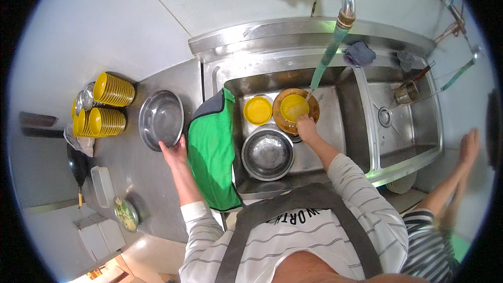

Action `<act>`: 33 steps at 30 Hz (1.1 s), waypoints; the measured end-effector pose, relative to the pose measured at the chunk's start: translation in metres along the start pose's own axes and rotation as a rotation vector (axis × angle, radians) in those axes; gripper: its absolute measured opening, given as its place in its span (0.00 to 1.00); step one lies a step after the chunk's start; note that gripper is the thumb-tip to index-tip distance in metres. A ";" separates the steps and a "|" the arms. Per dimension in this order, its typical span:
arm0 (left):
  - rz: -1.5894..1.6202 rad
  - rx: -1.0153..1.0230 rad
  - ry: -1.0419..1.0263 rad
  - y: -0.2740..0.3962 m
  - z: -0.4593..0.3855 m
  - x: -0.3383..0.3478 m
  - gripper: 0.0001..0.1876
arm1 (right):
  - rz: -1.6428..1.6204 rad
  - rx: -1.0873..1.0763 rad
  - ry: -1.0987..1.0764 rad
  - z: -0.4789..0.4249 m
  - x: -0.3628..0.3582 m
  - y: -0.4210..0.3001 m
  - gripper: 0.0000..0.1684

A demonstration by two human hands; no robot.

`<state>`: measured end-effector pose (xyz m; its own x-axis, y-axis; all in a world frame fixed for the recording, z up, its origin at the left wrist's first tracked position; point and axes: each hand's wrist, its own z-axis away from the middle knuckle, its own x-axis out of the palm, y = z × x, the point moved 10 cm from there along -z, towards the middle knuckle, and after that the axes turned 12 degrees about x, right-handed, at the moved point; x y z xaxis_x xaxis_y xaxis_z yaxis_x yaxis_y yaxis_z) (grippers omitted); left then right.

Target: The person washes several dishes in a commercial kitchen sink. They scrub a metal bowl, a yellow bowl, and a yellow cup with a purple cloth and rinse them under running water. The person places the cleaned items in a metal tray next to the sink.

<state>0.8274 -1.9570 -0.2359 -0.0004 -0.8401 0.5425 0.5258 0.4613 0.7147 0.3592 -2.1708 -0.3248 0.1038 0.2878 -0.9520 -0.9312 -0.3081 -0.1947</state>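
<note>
My left hand (175,155) is on the near rim of a stainless steel basin (162,116) over the counter, thumb at the edge and other fingers partly hidden. In the large sink compartment, my right hand (306,127) grips the near edge of a yellow bowl (294,107). That bowl sits inside a brownish-orange basin (279,122), and water runs into it from a green hose (327,57) on the tap. To its left is another yellow bowl (257,110). A second steel basin (268,154) rests nearer to me in the same compartment.
A green cloth (212,157) drapes over the sink's left edge. Stacked yellow bowls (114,90), a white tray (103,186) and a food dish (126,213) stand on the steel counter (145,192). A grey rag (360,53) lies behind the sink. Another person's arm (452,181) reaches in at right.
</note>
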 end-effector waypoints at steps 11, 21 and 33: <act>-0.769 -0.005 -0.720 -0.169 0.180 0.112 0.20 | -2.370 0.809 -0.429 -0.010 0.015 0.011 0.15; -1.289 0.478 -1.191 -0.292 0.256 0.173 0.45 | -2.339 0.744 -0.224 0.053 -0.027 0.015 0.14; -1.129 -0.049 -1.188 -0.357 0.266 0.182 0.53 | -1.785 0.427 0.195 0.058 -0.075 0.018 0.12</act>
<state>0.4136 -2.1988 -0.2744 -0.9827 -0.0364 -0.1818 -0.1691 -0.2257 0.9594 0.3149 -2.1454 -0.2431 0.9517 -0.1317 0.2773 0.3068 0.4402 -0.8439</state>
